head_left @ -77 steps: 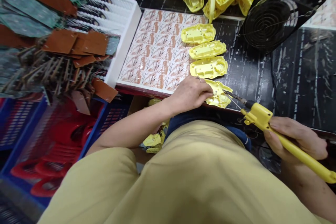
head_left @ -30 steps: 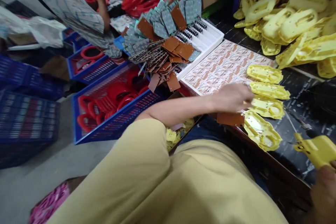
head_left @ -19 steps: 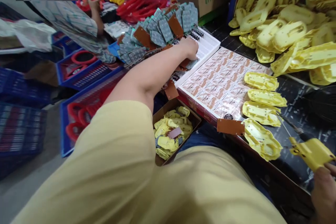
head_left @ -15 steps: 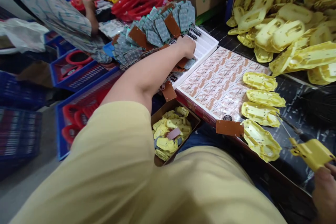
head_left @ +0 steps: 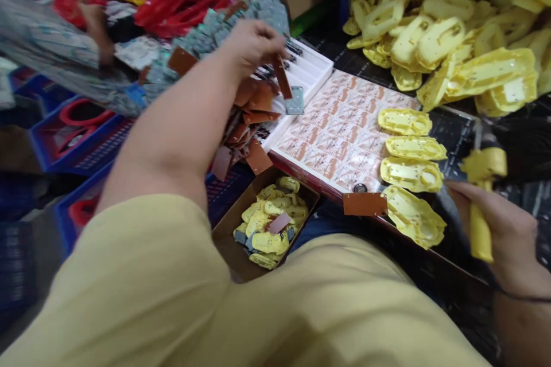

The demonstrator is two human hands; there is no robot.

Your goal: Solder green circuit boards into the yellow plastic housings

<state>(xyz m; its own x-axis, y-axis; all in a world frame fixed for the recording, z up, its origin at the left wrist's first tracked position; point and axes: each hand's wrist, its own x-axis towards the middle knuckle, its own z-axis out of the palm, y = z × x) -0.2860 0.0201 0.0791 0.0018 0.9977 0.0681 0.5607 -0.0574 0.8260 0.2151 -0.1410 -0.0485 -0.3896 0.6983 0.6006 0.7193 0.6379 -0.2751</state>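
Note:
My left hand [head_left: 258, 43] pinches a brown circuit board [head_left: 282, 77], which hangs on edge above the white slotted tray [head_left: 307, 66]. Just beyond its lower end is a grey-green board [head_left: 295, 100]. More loose brown boards [head_left: 258, 97] with wires lie below my wrist. At the right, my right hand [head_left: 510, 223] is closed on a yellow gun-shaped tool [head_left: 481, 229] with a thin metal tip, blurred here. Beside it several yellow plastic half-shells [head_left: 413, 174] lie in a row on the bench. One brown board [head_left: 365, 204] sits at the bench edge, next to the lowest shell.
A large heap of yellow shells [head_left: 447, 40] fills the back right. Below the bench stands a cardboard box [head_left: 232, 252] of yellow parts. Blue crates [head_left: 81, 137] with red rings are at the left, near another person's arm [head_left: 101, 34]. A patterned sheet [head_left: 336, 126] covers the bench.
My left hand has lifted from the tray, and a brown board now shows in its fingers. My right hand has come further into view, with the yellow tool turned more upright.

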